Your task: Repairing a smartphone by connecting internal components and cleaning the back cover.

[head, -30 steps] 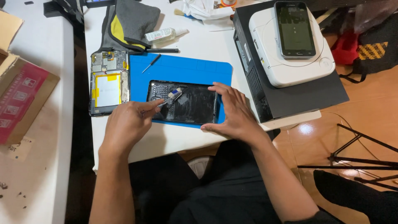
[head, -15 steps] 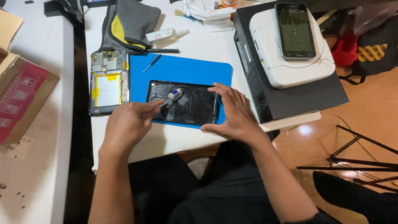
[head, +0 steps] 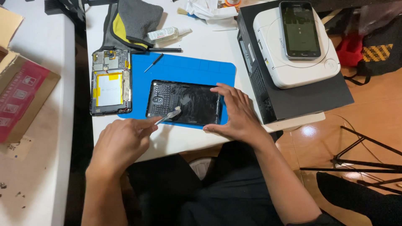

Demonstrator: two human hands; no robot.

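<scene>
Tablet back shell (head: 184, 102), black, inner side up, is laid on the blue mat (head: 188, 69) on the white table (head: 209, 42). Compared with a second ago, the small brush (head: 168, 116) has been drawn from the shell's upper left down to its lower left edge, so brushing of the inside looks under way, not finished. Left hand (head: 121, 144) is closed around the brush handle. Right hand (head: 234, 113) is spread flat, pinning the shell's right end. Opened tablet body (head: 109, 81) lies just left of the mat.
</scene>
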